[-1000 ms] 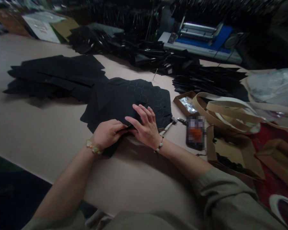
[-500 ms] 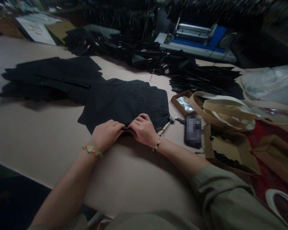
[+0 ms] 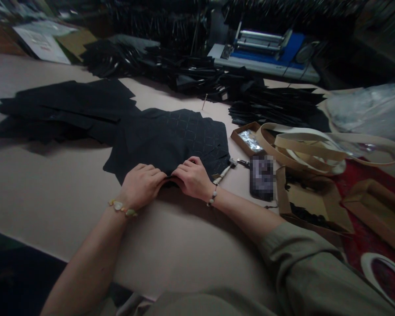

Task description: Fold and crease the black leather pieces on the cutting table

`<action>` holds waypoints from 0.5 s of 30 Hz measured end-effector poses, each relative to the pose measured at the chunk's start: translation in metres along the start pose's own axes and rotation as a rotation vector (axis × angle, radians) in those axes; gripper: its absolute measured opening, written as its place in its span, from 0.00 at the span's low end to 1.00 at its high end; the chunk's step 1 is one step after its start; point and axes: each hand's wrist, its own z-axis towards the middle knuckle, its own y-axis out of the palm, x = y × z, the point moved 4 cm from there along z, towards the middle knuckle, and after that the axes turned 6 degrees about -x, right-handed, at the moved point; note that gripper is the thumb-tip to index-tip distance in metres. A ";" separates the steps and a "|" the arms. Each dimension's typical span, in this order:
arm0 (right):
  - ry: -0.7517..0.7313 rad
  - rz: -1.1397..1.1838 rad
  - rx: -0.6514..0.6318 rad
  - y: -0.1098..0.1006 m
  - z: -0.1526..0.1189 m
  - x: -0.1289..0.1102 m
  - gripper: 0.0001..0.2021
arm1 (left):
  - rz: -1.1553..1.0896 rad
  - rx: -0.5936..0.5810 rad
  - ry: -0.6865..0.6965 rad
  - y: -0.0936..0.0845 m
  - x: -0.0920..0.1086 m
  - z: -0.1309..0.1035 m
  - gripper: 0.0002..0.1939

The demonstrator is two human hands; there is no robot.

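Note:
A black fabric piece (image 3: pixel 151 140) with a pale grid of stitched lines on its right part lies on the pale table (image 3: pixel 158 245). My left hand (image 3: pixel 143 184) pinches its near edge, fingers pressed together. Close beside it, my right hand (image 3: pixel 192 177) grips the same edge, fingers curled. Between the two hands the edge is raised slightly off the table and bends. The thumbs are mostly hidden under the fabric. A white stick-like tool (image 3: pixel 222 173) lies just right of my right hand, by the fabric's corner.
More black pieces (image 3: pixel 66 107) lie at the left, and stacks (image 3: pixel 197 74) run along the back. On the right are a pixelated dark object (image 3: pixel 261 177), an open cardboard box (image 3: pixel 311 197), coiled beige strips (image 3: pixel 303 145) and a tape roll (image 3: pixel 382 276). A blue machine (image 3: pixel 266 48) stands behind.
The whole view has shifted slightly, so most things appear a little further left. My hands have moved slightly apart, showing more of the edge between them. Both still hold the fabric.

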 end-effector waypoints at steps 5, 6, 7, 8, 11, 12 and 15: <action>-0.025 0.006 0.016 -0.002 0.000 -0.002 0.12 | -0.046 -0.002 0.027 0.000 -0.003 0.000 0.16; -0.033 0.009 0.014 -0.001 0.000 -0.002 0.12 | -0.067 -0.011 0.037 0.001 -0.003 0.000 0.16; -0.041 0.013 0.005 -0.001 0.000 -0.002 0.12 | -0.095 -0.024 0.050 0.002 -0.004 0.000 0.16; -0.051 0.018 -0.003 -0.001 -0.001 -0.003 0.11 | -0.133 -0.036 0.066 0.003 -0.004 0.000 0.16; -0.044 0.039 0.057 -0.008 -0.004 -0.008 0.09 | -0.324 -0.068 0.124 -0.001 -0.009 -0.003 0.15; -0.018 0.043 0.114 -0.012 -0.006 -0.010 0.09 | -0.413 -0.076 0.123 -0.004 -0.016 -0.004 0.15; 0.060 0.036 0.242 -0.019 -0.010 -0.018 0.17 | -0.651 -0.053 -0.144 -0.018 -0.065 -0.004 0.15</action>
